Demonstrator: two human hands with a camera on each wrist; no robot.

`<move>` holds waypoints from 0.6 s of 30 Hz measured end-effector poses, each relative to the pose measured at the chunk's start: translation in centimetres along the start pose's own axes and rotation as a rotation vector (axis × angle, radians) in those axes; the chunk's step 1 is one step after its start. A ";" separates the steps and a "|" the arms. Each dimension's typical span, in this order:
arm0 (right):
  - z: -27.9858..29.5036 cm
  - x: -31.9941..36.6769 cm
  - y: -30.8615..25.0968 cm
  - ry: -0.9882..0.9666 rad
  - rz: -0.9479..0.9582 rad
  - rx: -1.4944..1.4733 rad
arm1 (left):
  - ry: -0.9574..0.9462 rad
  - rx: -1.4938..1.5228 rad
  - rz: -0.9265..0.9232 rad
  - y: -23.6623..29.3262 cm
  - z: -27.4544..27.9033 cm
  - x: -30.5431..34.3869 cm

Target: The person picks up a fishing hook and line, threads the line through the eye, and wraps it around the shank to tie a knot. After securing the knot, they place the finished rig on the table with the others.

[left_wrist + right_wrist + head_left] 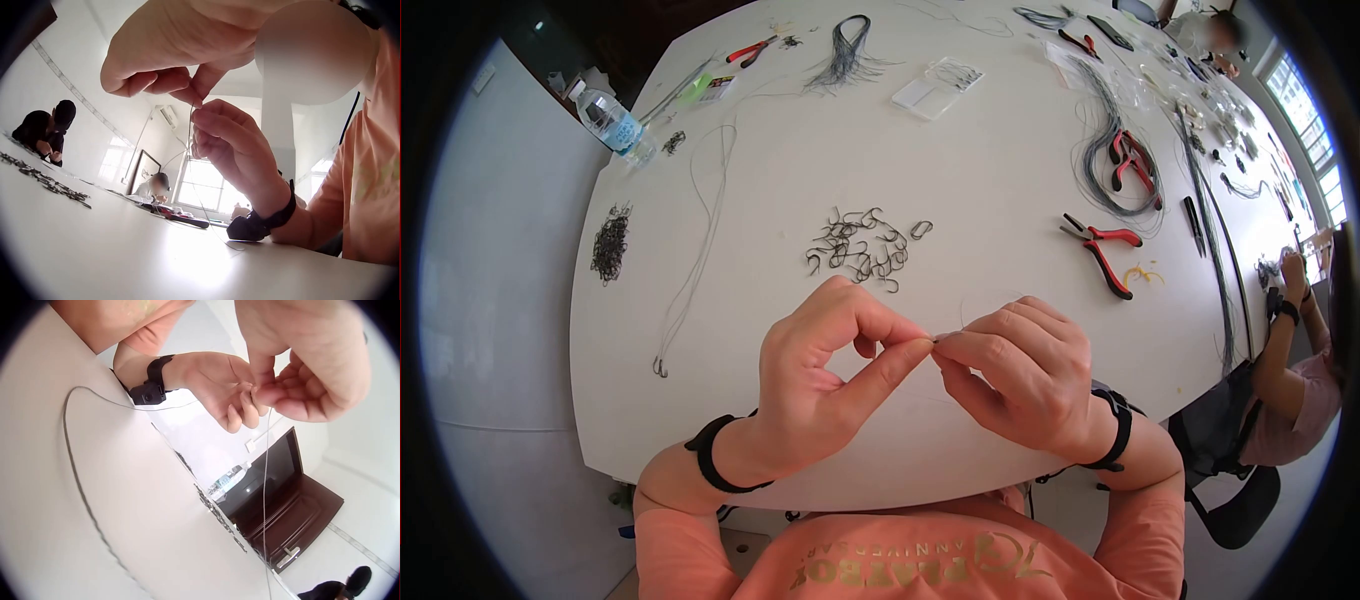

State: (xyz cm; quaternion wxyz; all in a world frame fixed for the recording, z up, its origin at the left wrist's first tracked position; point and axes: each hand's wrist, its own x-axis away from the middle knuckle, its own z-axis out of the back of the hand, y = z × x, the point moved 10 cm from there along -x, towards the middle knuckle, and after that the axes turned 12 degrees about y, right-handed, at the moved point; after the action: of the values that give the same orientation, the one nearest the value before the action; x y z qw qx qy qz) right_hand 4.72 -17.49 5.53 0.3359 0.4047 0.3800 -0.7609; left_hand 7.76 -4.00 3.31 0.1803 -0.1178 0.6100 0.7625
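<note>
Apparently, the step in hand is some fine fingertip work, perhaps the fastening of a thin, grey, flexible line to a small, dark piece, which is held above the near part of the white tabletop. Both hands are closed in a pinch, thumb against forefinger, and their tips meet: the left hand seems to hold the dark piece, the right hand the line. A loose pile of black metal hooks lies just beyond them. In my judgement, the next move calls for keeping the left pinch firm while the right one guides the line with little force.

However, the fingertips cover most of the piece, so whether it is a hook I cannot tell. Any knot is also hidden, and the line's lower ends are cut off in the right wrist view.
</note>
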 end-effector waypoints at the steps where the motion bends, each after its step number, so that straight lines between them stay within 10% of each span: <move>1: 0.1 0.0 -0.1 0.006 0.012 0.005 | 0.000 0.009 -0.012 0.2 0.0 0.0; 18: 0.7 0.0 -1.6 0.039 0.137 0.046 | 0.076 -0.249 -0.299 2.5 0.4 -0.3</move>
State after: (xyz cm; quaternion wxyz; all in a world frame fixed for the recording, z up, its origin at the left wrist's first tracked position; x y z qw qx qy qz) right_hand 3.14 -17.32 6.30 0.3705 0.4522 0.3405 -0.7364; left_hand 7.06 -4.14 5.72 0.2526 -0.2570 0.4932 0.7918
